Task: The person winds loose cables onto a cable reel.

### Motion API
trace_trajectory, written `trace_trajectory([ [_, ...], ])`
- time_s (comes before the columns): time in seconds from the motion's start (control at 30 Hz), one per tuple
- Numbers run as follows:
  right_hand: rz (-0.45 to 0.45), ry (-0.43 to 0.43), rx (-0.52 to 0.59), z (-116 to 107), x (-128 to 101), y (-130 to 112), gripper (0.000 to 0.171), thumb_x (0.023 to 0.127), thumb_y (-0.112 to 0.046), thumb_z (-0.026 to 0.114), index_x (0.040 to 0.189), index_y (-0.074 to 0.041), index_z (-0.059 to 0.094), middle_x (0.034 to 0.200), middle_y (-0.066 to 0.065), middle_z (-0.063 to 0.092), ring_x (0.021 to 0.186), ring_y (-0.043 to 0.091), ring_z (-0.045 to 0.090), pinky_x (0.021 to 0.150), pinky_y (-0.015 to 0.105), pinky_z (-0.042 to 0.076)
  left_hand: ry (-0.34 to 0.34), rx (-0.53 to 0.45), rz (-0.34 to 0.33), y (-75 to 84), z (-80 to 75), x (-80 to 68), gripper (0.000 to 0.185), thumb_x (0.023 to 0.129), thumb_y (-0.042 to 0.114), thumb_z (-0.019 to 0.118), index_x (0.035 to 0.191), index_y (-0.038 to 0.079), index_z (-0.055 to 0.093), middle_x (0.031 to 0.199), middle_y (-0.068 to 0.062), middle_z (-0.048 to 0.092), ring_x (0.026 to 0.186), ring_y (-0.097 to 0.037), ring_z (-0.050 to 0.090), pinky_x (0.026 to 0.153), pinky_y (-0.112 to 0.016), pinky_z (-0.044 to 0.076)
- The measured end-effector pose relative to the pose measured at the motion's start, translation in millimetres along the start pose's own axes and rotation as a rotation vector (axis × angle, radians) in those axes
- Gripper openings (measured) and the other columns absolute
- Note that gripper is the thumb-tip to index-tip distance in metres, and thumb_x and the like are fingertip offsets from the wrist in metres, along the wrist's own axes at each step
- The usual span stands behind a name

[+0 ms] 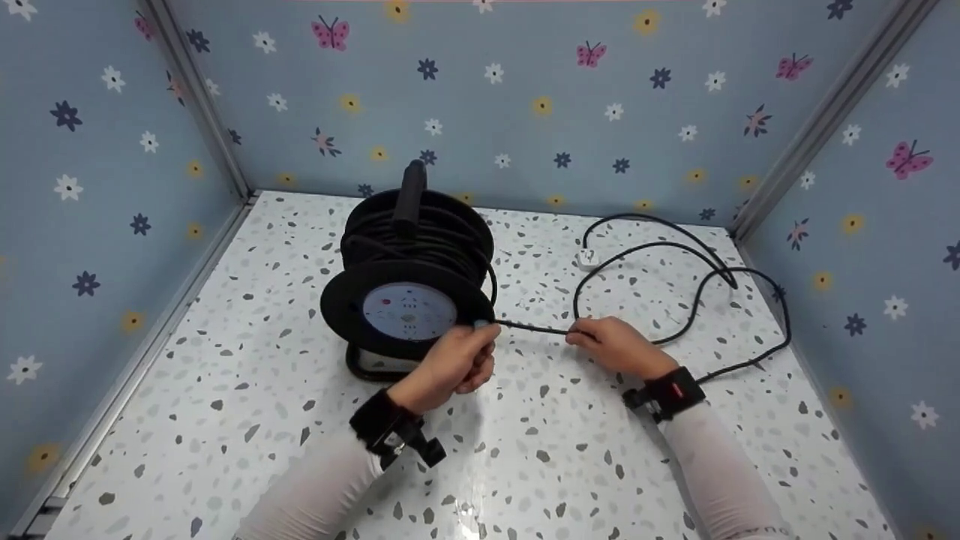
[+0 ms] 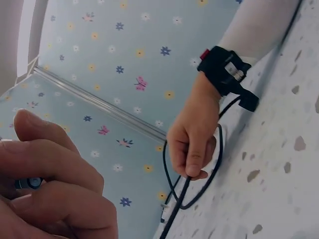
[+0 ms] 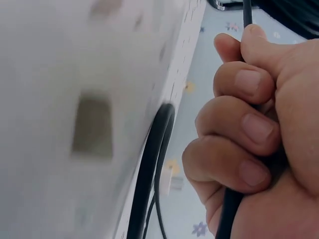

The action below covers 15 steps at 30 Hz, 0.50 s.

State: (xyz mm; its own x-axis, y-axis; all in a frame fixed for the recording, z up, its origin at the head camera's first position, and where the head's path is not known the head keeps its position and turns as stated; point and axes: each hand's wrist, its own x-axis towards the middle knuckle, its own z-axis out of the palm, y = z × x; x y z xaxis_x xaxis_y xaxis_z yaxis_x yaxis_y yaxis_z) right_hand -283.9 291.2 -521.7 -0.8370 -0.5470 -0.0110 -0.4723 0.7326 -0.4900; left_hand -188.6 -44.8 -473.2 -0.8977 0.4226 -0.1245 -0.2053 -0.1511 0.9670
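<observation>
**Cable taut between my hands at the reel**

The black round plastic cable reel (image 1: 409, 289) stands upright on the speckled white terrazzo-pattern tabletop (image 1: 225, 390), socket face toward me. My left hand (image 1: 456, 363) sits at the reel's front rim, fingers curled around something small by the rim; I cannot tell what. My right hand (image 1: 611, 345) is to the right of the reel, fist clamped on the thin black rubber power cable (image 1: 532, 328).

Key relation: the cable's held stretch runs sideways, from the reel's rim straight to my right fist. The left hand is nearer the reel. Beyond the fist, slack loops lie further right of the reel, ending at a white plug (image 1: 587, 259).

The right wrist view confirms the fingers (image 3: 239, 124) wrapped fully around the cable; the head view cannot show that. The left wrist view shows slack hanging below the right fist.
</observation>
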Motion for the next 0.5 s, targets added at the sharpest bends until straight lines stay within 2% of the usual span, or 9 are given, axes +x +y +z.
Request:
trace_trajectory([
  [0.23, -0.024, -0.01, -0.02, 4, 2, -8, 0.019, 0.115, -0.032, 0.065, 0.113, -0.018, 0.077, 0.096, -0.003, 0.075, 0.087, 0.016, 0.068, 0.084, 0.046, 0.057, 0.02, 0.074, -0.056, -10.2, -6.1, 0.5, 0.042, 0.114, 0.04, 0.06, 0.083, 0.012, 0.054, 0.05, 0.003, 0.049, 0.037, -0.005, 0.034, 0.037, -0.02, 0.026],
  [0.33, -0.022, 0.0, -0.018, 3, 0, -6, 0.018, 0.116, -0.03, 0.064, 0.111, -0.017, 0.077, 0.093, -0.004, 0.073, 0.083, 0.015, 0.065, 0.081, 0.045, 0.055, 0.018, 0.098, -0.071, -14.1, -9.8, 0.0, 0.043, 0.114, 0.039, 0.059, 0.081, 0.012, 0.054, 0.05, 0.002, 0.049, 0.036, -0.005, 0.036, 0.037, -0.02, 0.027],
  [0.5, -0.011, -0.012, 0.004, 0, 1, -6, 0.02, 0.117, -0.031, 0.062, 0.114, -0.019, 0.076, 0.096, -0.004, 0.074, 0.086, 0.015, 0.066, 0.084, 0.045, 0.056, 0.026, 0.142, -0.085, -24.7, -19.1, -1.7, 0.047, 0.115, 0.037, 0.056, 0.075, 0.012, 0.054, 0.049, 0.002, 0.05, 0.035, -0.006, 0.036, 0.037, -0.021, 0.027],
])
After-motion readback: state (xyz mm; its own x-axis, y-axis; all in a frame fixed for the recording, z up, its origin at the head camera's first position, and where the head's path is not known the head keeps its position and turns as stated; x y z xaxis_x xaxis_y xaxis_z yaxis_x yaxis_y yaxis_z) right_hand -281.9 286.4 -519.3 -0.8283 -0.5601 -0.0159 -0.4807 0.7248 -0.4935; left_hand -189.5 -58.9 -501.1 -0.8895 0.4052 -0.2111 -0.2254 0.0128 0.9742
